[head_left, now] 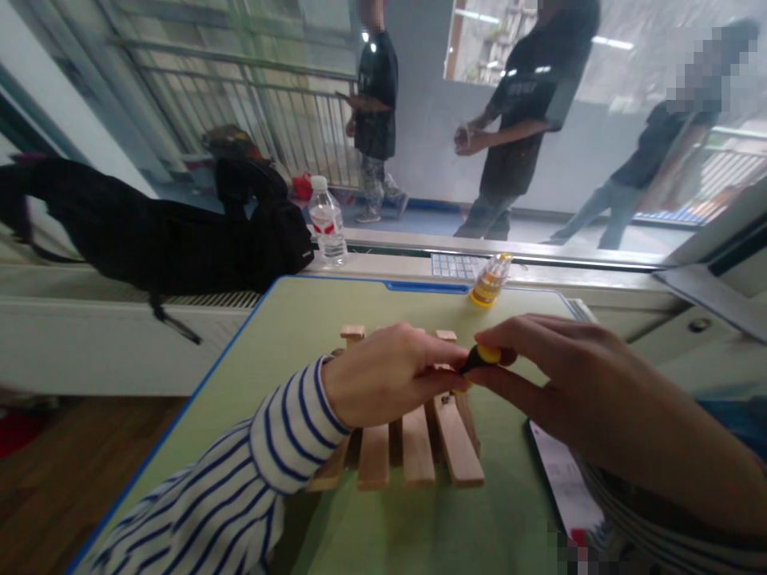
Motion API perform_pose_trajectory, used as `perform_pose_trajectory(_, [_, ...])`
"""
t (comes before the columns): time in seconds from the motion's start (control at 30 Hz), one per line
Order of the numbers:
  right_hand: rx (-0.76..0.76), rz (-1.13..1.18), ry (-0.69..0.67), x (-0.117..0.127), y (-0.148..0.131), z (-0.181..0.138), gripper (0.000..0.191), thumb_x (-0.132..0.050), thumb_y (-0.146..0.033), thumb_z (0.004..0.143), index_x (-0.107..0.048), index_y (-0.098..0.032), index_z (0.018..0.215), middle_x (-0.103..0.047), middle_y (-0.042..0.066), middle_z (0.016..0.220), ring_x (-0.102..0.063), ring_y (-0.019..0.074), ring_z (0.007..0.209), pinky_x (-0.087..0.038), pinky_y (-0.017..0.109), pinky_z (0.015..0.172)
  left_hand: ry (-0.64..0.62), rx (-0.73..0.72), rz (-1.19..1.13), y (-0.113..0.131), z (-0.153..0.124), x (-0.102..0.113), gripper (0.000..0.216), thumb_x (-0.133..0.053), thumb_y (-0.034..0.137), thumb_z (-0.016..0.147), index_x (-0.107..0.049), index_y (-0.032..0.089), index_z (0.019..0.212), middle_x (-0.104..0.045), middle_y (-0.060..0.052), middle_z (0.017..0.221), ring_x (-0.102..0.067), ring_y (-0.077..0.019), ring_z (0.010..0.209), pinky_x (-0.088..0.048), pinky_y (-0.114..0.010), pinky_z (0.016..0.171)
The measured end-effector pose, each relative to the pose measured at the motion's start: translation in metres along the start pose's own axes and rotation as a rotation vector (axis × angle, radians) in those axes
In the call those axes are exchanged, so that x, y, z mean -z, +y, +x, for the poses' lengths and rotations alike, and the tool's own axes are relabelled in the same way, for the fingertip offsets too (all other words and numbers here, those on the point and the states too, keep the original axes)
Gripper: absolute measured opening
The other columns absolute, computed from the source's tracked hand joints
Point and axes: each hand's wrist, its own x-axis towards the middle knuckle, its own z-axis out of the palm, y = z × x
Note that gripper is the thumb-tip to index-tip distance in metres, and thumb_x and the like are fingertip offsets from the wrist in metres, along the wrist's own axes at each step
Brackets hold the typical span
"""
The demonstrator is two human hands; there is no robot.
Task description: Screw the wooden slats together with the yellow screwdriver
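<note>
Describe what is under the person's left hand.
Under the left hand lie pale wooden slats, their near ends showing; two wooden bits show beyond it. Whatever the hand directly covers, including parts of the slats, cannot be seen.

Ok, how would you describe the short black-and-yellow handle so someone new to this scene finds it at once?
Start at the pale green, blue-edged table and find the light wooden slats there. Toward their right side, the bare right hand pinches a short black-and-yellow handle. Its black part sets it apart from the small clear yellow-capped bottle beyond and the plain slats.
</note>
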Motion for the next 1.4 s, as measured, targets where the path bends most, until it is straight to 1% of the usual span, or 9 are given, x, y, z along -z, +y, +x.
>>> perform_pose_trajectory(0.23, [-0.009, -0.03, 0.034, -0.002, 0.002, 0.0, 0.013, -0.054, -0.034, 0.084, -0.056, -0.021, 0.088, -0.061, -0.002, 0.075, -0.055, 0.0113, 0.067, -0.038, 0.026, 0.063, 0.085, 0.128, -0.096, -0.002, 0.0, -0.009, 0.023, -0.059, 0.033, 0.08, -0.067, 0.019, 0.097, -0.064, 0.002, 0.077, -0.053, -0.0077, 0.064, -0.037, -0.017, 0.058])
perform_pose_trajectory(0.33, [-0.01, -0.034, 0.033, -0.003, 0.001, -0.001, 0.019, -0.054, -0.039, 0.083, -0.056, -0.022, 0.092, -0.063, -0.001, 0.079, -0.057, 0.0128, 0.07, -0.04, 0.027, 0.064, 0.083, 0.102, -0.084, -0.001, 0.0, -0.008, 0.021, -0.058, 0.032, 0.082, -0.068, 0.019, 0.095, -0.064, 0.002, 0.076, -0.052, -0.0071, 0.062, -0.037, -0.017, 0.058])
perform_pose_trajectory(0.4, [0.008, -0.02, 0.022, -0.003, 0.001, -0.001, 0.023, -0.053, -0.04, 0.083, -0.055, -0.023, 0.099, -0.064, 0.001, 0.088, -0.058, 0.0141, 0.076, -0.042, 0.029, 0.067, 0.078, 0.072, -0.071, -0.001, 0.0, -0.007, 0.021, -0.056, 0.033, 0.083, -0.068, 0.02, 0.095, -0.063, 0.002, 0.076, -0.052, -0.0069, 0.062, -0.037, -0.017, 0.059])
perform_pose_trajectory(0.53, [0.054, 0.021, -0.027, 0.0, -0.002, -0.002, 0.016, -0.049, -0.033, 0.087, -0.055, -0.025, 0.1, -0.063, 0.001, 0.099, -0.058, 0.0138, 0.083, -0.043, 0.03, 0.075, 0.055, 0.058, -0.059, -0.003, -0.001, -0.006, 0.018, -0.056, 0.03, 0.083, -0.068, 0.019, 0.092, -0.062, 0.002, 0.075, -0.052, -0.0071, 0.063, -0.036, -0.017, 0.06])
perform_pose_trajectory(0.8, [0.038, 0.046, -0.024, 0.002, -0.006, 0.001, 0.015, -0.048, -0.031, 0.088, -0.058, -0.021, 0.092, -0.061, 0.0, 0.081, -0.055, 0.0124, 0.071, -0.041, 0.027, 0.066, -0.042, -0.005, -0.007, 0.0, 0.0, 0.001, 0.02, -0.05, 0.028, 0.088, -0.065, 0.017, 0.095, -0.057, 0.002, 0.072, -0.05, -0.0077, 0.065, -0.034, -0.017, 0.059])
perform_pose_trajectory(1.0, [-0.01, 0.053, -0.024, -0.001, -0.003, 0.001, 0.016, -0.048, -0.034, 0.088, -0.057, -0.021, 0.087, -0.058, -0.002, 0.076, -0.052, 0.0105, 0.066, -0.036, 0.025, 0.061, -0.045, -0.015, 0.034, 0.0, 0.001, 0.001, 0.025, -0.043, 0.03, 0.091, -0.063, 0.017, 0.098, -0.058, 0.0, 0.076, -0.052, -0.0095, 0.07, -0.035, -0.018, 0.061])
perform_pose_trajectory(1.17, [-0.002, 0.025, 0.02, -0.003, 0.001, 0.001, 0.016, -0.049, -0.035, 0.088, -0.055, -0.021, 0.083, -0.056, -0.004, 0.072, -0.049, 0.0085, 0.062, -0.033, 0.025, 0.058, -0.003, 0.007, 0.049, -0.003, 0.001, -0.006, 0.026, -0.042, 0.03, 0.091, -0.063, 0.018, 0.095, -0.058, 0.001, 0.074, -0.051, -0.0086, 0.066, -0.035, -0.019, 0.059])
perform_pose_trajectory(1.27, [-0.003, 0.021, 0.019, -0.003, 0.002, 0.002, 0.016, -0.047, -0.034, 0.089, -0.055, -0.02, 0.085, -0.056, -0.004, 0.073, -0.05, 0.0088, 0.064, -0.034, 0.025, 0.059, 0.063, 0.029, 0.032, -0.001, 0.001, -0.009, 0.021, -0.05, 0.032, 0.087, -0.064, 0.02, 0.096, -0.06, 0.003, 0.076, -0.053, -0.0085, 0.067, -0.035, -0.019, 0.061])
perform_pose_trajectory(1.4, [-0.011, -0.01, 0.014, -0.006, -0.001, 0.003, 0.019, -0.045, -0.036, 0.089, -0.055, -0.02, 0.092, -0.059, -0.002, 0.078, -0.053, 0.0113, 0.068, -0.037, 0.026, 0.06, 0.16, 0.056, 0.004, 0.0, 0.001, -0.01, 0.018, -0.059, 0.034, 0.081, -0.065, 0.02, 0.089, -0.062, 0.004, 0.075, -0.054, -0.0081, 0.069, -0.036, -0.018, 0.062])
